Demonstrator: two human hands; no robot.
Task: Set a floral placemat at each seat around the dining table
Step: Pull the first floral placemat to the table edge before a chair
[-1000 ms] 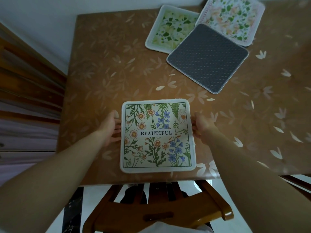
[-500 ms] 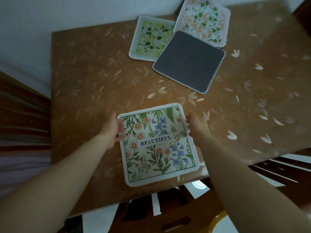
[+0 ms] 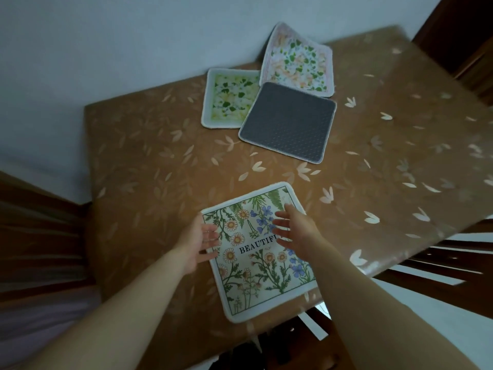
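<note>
1. Progress looks to be about a quarter: one floral placemat [image 3: 260,249], the one printed "BEAUTIFUL", lies flat and face up at the near edge of the tabletop [image 3: 149,166], slightly skewed to that edge, its near corner almost at the lip.
2. Left hand [image 3: 196,243] is open with fingers spread, over the mat's left edge; I cannot tell whether the fingertips touch it.
3. Right hand [image 3: 296,232] is likewise open and gripping nothing, fingers splayed, above the mat's far right part and covering the end of the printed word. It looks lifted clear of the fabric, though the blur leaves that uncertain.
4. Three mats are left in a loose cluster near the far edge of the tabletop, by the wall.
5. The green-and-yellow mat [image 3: 229,100] lies face up on the left of the cluster.
6. The pink-edged mat [image 3: 298,62] lies behind, its far part running beyond the far edge of the tabletop against the wall.
7. The grey mat [image 3: 288,121] lies backing side up, overlapping both others, so it needs turning over before it is set.
8. Chair slats [image 3: 437,260] show beyond the right edge, which suggests another seat there; the remaining seats cannot be counted from this view.
</note>
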